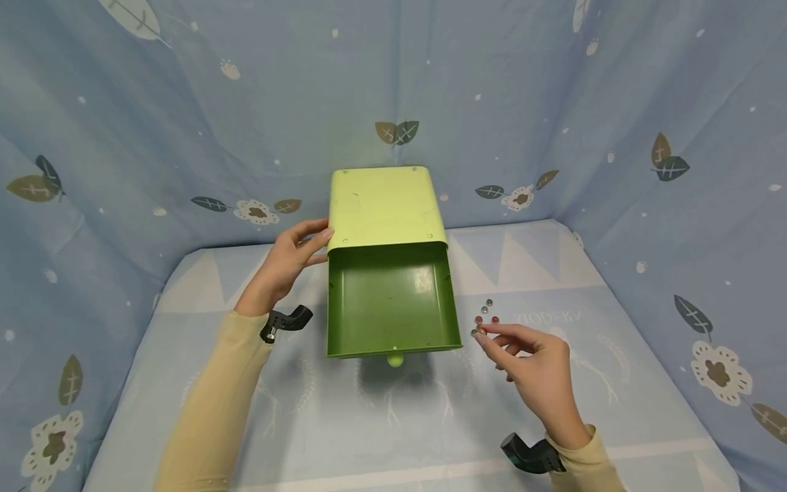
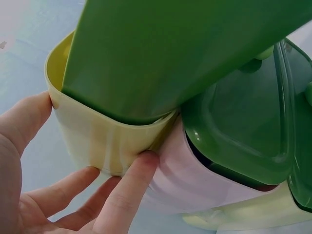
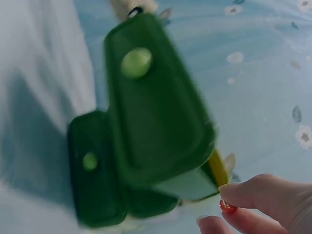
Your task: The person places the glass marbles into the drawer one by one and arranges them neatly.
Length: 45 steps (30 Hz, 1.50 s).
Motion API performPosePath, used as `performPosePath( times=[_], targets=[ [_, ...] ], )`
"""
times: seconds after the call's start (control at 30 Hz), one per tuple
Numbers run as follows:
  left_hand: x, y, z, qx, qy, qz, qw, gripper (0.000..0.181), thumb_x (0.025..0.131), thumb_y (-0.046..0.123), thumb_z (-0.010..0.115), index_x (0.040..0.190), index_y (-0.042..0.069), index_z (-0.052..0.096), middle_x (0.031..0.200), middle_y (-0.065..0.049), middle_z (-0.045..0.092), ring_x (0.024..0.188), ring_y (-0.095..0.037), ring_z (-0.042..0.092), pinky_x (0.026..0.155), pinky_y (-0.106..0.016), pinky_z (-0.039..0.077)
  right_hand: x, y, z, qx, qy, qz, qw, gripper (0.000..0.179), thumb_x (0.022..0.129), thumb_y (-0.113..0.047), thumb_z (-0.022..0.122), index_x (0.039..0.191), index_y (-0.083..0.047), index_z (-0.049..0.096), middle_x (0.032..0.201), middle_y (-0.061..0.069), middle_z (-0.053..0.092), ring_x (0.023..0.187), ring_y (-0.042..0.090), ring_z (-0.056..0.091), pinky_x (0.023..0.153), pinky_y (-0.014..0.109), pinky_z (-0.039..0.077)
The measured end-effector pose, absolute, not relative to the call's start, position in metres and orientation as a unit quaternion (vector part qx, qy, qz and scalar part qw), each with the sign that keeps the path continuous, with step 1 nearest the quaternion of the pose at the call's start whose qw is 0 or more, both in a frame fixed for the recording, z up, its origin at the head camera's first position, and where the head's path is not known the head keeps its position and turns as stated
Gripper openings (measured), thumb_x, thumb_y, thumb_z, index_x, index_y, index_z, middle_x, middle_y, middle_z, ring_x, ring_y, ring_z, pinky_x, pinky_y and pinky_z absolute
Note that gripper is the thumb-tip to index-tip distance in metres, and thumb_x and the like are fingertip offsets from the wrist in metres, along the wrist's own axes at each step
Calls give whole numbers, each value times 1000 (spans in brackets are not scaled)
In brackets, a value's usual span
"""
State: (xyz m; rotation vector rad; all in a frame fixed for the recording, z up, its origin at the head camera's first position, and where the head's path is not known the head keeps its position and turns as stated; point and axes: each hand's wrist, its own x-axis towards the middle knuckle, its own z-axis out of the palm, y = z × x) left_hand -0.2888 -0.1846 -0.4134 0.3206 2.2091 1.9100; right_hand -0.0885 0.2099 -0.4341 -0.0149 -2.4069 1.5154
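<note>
A drawer unit with a pale yellow top casing point(image 1: 386, 205) stands in the middle, its dark green top drawer point(image 1: 393, 301) pulled out toward me. My left hand point(image 1: 289, 256) touches the casing's left side with spread, nearly straight fingers; in the left wrist view the thumb lies at one edge and the fingertips along the wall. To the right of the drawer, my right hand point(image 1: 535, 362) pinches a small red bead point(image 3: 227, 206) between thumb and finger. Beside those fingertips several small red beads point(image 1: 494, 319) and silver beads point(image 1: 488, 302) lie on the table.
Below the top drawer, a pink casing point(image 2: 195, 180) and other closed green drawers point(image 3: 92, 195) with round light green knobs show in the wrist views. A blue and white patterned cloth covers the table point(image 1: 393, 437); blue curtains point(image 1: 258, 102) enclose the back and sides.
</note>
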Motion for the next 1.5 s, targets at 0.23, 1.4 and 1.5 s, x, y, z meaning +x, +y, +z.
performPosePath(
  times=[0.23, 1.4, 1.5],
  targets=[
    [-289, -185, -414, 107, 748, 647, 102, 69, 113, 41, 66, 168, 6, 42, 169, -13, 40, 151, -32, 47, 119, -47, 52, -89, 207, -416, 15, -825, 550, 131, 16, 95, -18, 92, 110, -18, 89, 88, 1, 80, 62, 22, 66, 43, 31, 56],
    [-288, -184, -415, 110, 743, 653, 98, 70, 113, 40, 65, 169, 7, 40, 171, -11, 38, 154, -32, 43, 120, -48, 51, -166, 158, -369, 130, -813, 553, 126, 12, 95, -23, 91, 106, -18, 90, 75, 5, 73, 56, 26, 59, 40, 30, 46],
    [-288, -184, -416, 110, 744, 652, 99, 70, 113, 40, 65, 169, 7, 40, 171, -12, 37, 153, -32, 43, 120, -48, 51, -174, 152, -369, 139, -812, 553, 126, 11, 95, -23, 91, 105, -18, 90, 78, 0, 75, 62, 24, 62, 46, 30, 46]
  ],
)
